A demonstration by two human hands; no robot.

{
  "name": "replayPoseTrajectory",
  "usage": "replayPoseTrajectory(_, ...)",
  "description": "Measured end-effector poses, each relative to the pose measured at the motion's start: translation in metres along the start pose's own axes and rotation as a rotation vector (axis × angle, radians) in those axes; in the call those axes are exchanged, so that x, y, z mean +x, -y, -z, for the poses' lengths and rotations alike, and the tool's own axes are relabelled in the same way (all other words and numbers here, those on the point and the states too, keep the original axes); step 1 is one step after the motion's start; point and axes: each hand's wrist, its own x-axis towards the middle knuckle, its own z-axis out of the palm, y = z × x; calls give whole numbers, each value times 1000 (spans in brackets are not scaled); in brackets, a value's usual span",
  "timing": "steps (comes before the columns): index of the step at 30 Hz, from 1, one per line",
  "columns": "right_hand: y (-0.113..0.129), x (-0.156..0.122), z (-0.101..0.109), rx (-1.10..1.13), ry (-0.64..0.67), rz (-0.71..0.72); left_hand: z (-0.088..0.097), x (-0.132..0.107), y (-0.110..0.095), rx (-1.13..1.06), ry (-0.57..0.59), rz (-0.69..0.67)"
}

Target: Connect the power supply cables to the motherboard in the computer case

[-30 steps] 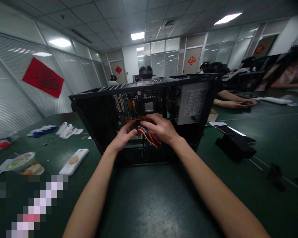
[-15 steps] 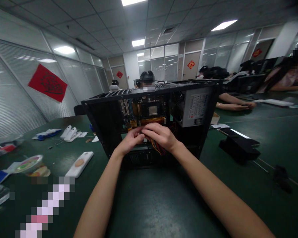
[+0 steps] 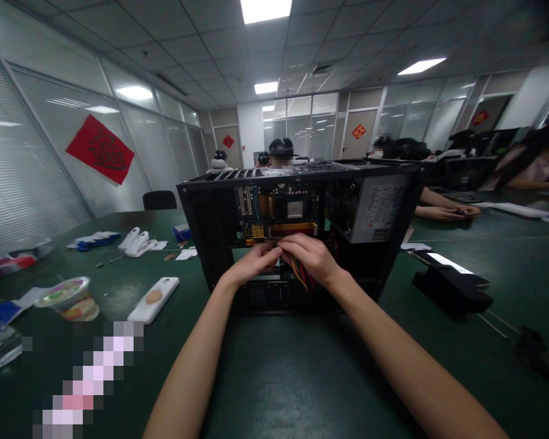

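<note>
An open black computer case (image 3: 210,219) stands on the dark green table (image 3: 279,378), its motherboard (image 3: 274,210) and power supply (image 3: 375,210) facing me. My left hand (image 3: 251,265) and my right hand (image 3: 308,259) meet inside the case just below the motherboard. Both have their fingers curled and pinched around a bundle of red, yellow and black cables (image 3: 299,274) that hangs under my right hand. The cable's plug is hidden by my fingers.
A white phone case (image 3: 153,299), a lidded bowl (image 3: 66,296) and white items (image 3: 139,241) lie to the left. A black panel (image 3: 452,286) lies on the right. Other people sit at the tables behind and to the right.
My hands have drawn closer together on the cable bundle, with more of it covered. The camera has tilted up and shifted, so the case sits further right in view.
</note>
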Motion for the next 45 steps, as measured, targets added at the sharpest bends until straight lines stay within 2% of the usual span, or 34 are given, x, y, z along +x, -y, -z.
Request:
replayPoseTrajectory(3, -12, 0, -3, -89, 45, -98, -6, 5, -3, 222, -75, -26)
replayPoseTrajectory(5, -22, 4, -2, -170, 155, -187, -12, 9, -3, 389, -119, -41)
replayPoseTrajectory(7, -33, 9, -1, -279, 312, -239, -18, 12, -2, 502, -135, -1)
replayPoseTrajectory(11, -47, 12, -2, -405, 567, -153, -21, 16, 6, 616, -167, 90)
replayPoseTrajectory(17, -50, 0, -16, -423, 751, -52, -21, 16, 17, 692, -165, 138)
replayPoseTrajectory(25, -46, -3, -15, -450, 736, -153, -24, 16, 19, 771, -149, 167)
replayPoseTrajectory(32, -43, 0, -16, -445, 716, -150, -25, 15, 18, 770, -146, 161)
replayPoseTrajectory(45, -38, 4, -17, -449, 689, -284, -25, 17, 22, 799, -141, 185)
